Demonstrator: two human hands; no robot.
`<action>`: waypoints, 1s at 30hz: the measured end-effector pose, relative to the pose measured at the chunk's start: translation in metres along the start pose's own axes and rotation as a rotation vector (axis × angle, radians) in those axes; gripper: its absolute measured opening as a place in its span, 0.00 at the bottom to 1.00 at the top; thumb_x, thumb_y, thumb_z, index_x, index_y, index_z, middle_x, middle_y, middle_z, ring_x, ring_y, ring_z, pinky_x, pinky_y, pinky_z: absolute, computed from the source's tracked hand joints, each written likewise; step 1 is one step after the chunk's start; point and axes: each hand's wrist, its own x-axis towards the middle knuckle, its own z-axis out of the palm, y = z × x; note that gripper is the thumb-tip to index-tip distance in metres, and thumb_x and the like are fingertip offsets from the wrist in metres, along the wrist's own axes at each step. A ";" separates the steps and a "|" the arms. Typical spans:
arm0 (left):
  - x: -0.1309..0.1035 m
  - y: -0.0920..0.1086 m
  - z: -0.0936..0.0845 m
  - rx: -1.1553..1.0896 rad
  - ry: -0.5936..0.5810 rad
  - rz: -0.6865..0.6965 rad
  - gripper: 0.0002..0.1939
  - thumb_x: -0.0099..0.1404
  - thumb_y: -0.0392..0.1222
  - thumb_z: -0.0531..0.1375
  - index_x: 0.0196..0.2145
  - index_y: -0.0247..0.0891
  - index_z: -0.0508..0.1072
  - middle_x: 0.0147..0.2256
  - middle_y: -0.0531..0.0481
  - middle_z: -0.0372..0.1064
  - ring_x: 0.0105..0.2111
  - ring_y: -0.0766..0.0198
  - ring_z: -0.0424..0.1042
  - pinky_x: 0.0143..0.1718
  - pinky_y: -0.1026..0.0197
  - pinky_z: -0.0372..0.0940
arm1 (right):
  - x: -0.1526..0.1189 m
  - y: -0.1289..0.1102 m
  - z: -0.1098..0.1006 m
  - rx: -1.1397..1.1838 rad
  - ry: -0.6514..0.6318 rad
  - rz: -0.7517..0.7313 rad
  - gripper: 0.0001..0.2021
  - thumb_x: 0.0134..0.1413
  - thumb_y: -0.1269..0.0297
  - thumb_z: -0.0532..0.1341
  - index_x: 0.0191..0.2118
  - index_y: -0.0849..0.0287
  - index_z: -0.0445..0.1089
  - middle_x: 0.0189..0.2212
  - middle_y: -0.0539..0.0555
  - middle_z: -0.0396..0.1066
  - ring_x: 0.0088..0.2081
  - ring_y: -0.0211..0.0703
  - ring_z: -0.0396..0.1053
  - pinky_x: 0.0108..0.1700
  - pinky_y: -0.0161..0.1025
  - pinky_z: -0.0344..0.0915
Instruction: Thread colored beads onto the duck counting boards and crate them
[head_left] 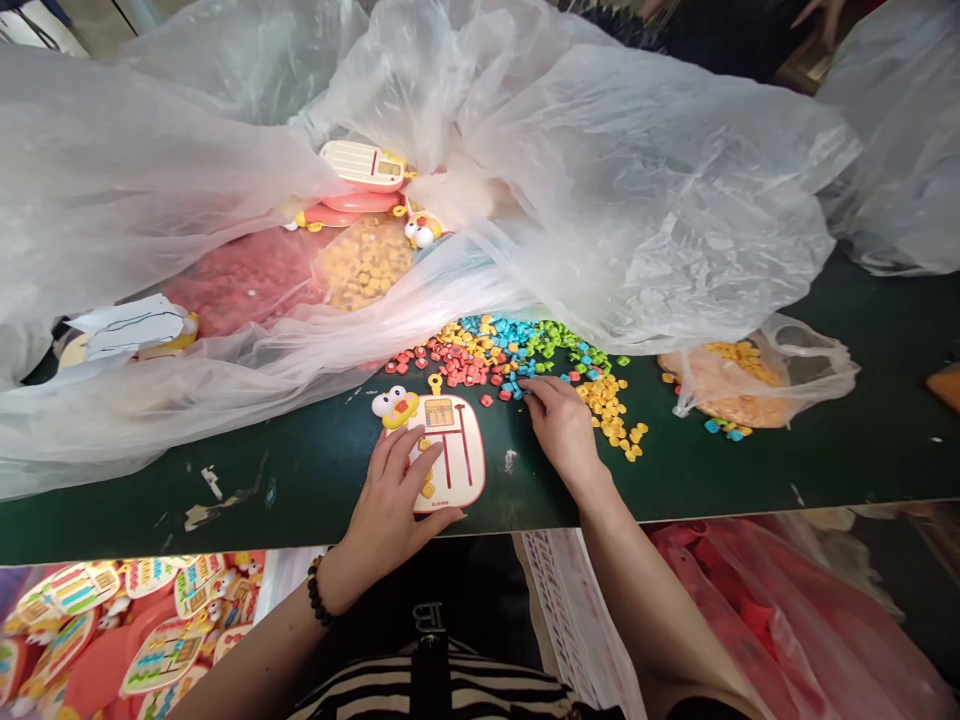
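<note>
Left hand point(386, 500) on board point(457, 465), lettering point(439, 504) — seemingly illegible, right hand point(566, 425) at beads point(512, 389)

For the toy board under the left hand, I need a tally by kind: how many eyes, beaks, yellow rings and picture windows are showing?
Eyes: 2
Beak: 1
Yellow ring: 1
Picture window: 1
Total on the toy board: 5
</note>
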 end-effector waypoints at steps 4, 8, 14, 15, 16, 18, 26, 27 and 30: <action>0.002 0.008 0.000 0.059 -0.052 0.023 0.29 0.60 0.50 0.63 0.56 0.39 0.63 0.60 0.37 0.59 0.62 0.43 0.53 0.60 0.35 0.51 | -0.004 -0.026 -0.002 0.096 0.074 0.024 0.09 0.58 0.66 0.57 0.43 0.57 0.72 0.37 0.56 0.76 0.38 0.47 0.73 0.42 0.46 0.71; 0.004 0.015 0.004 0.136 -0.071 0.022 0.27 0.63 0.51 0.60 0.57 0.39 0.63 0.61 0.40 0.59 0.62 0.41 0.53 0.61 0.29 0.42 | -0.008 -0.059 0.011 0.137 0.005 -0.132 0.09 0.61 0.64 0.57 0.39 0.56 0.74 0.36 0.55 0.77 0.39 0.46 0.73 0.44 0.43 0.69; 0.004 0.012 0.010 0.151 -0.021 0.071 0.27 0.63 0.53 0.58 0.55 0.36 0.65 0.59 0.39 0.62 0.60 0.44 0.57 0.62 0.33 0.44 | -0.008 -0.069 0.031 -0.016 -0.074 -0.245 0.14 0.64 0.68 0.53 0.49 0.56 0.73 0.47 0.55 0.76 0.47 0.47 0.72 0.49 0.44 0.66; 0.004 0.012 0.010 0.150 -0.019 0.070 0.26 0.63 0.53 0.58 0.55 0.36 0.66 0.59 0.39 0.63 0.60 0.44 0.57 0.62 0.34 0.44 | -0.010 -0.068 0.030 -0.044 -0.098 -0.262 0.15 0.64 0.69 0.53 0.51 0.56 0.72 0.50 0.54 0.74 0.50 0.48 0.71 0.50 0.45 0.66; 0.004 0.012 0.010 0.149 -0.017 0.064 0.26 0.64 0.53 0.58 0.55 0.36 0.66 0.58 0.40 0.63 0.60 0.45 0.58 0.62 0.34 0.44 | -0.012 -0.068 0.028 -0.066 -0.120 -0.273 0.16 0.64 0.69 0.52 0.53 0.56 0.71 0.52 0.54 0.72 0.52 0.48 0.70 0.51 0.45 0.66; 0.004 0.012 0.010 0.143 -0.013 0.046 0.26 0.64 0.53 0.58 0.55 0.37 0.66 0.58 0.40 0.63 0.60 0.45 0.58 0.62 0.36 0.45 | -0.020 -0.069 0.022 -0.080 -0.155 -0.272 0.17 0.65 0.67 0.52 0.55 0.56 0.68 0.55 0.55 0.70 0.56 0.49 0.67 0.52 0.46 0.65; 0.002 0.010 0.013 0.065 0.033 0.017 0.31 0.64 0.48 0.57 0.60 0.32 0.56 0.56 0.35 0.64 0.59 0.49 0.60 0.63 0.40 0.47 | -0.052 -0.089 0.012 0.111 -0.292 -0.261 0.23 0.64 0.63 0.52 0.63 0.56 0.58 0.60 0.56 0.63 0.66 0.53 0.50 0.60 0.53 0.59; 0.001 0.010 0.013 0.063 0.044 0.015 0.33 0.64 0.48 0.58 0.61 0.31 0.54 0.56 0.34 0.64 0.59 0.49 0.60 0.63 0.40 0.48 | -0.049 -0.087 0.011 0.153 -0.299 -0.274 0.23 0.64 0.63 0.52 0.63 0.56 0.58 0.60 0.56 0.64 0.66 0.52 0.52 0.60 0.53 0.60; 0.001 0.010 0.011 0.071 0.041 0.019 0.38 0.63 0.52 0.59 0.63 0.30 0.50 0.57 0.33 0.63 0.59 0.48 0.61 0.62 0.41 0.48 | -0.034 -0.067 0.009 0.211 -0.126 -0.133 0.19 0.64 0.63 0.52 0.58 0.56 0.64 0.52 0.57 0.71 0.55 0.49 0.67 0.54 0.48 0.66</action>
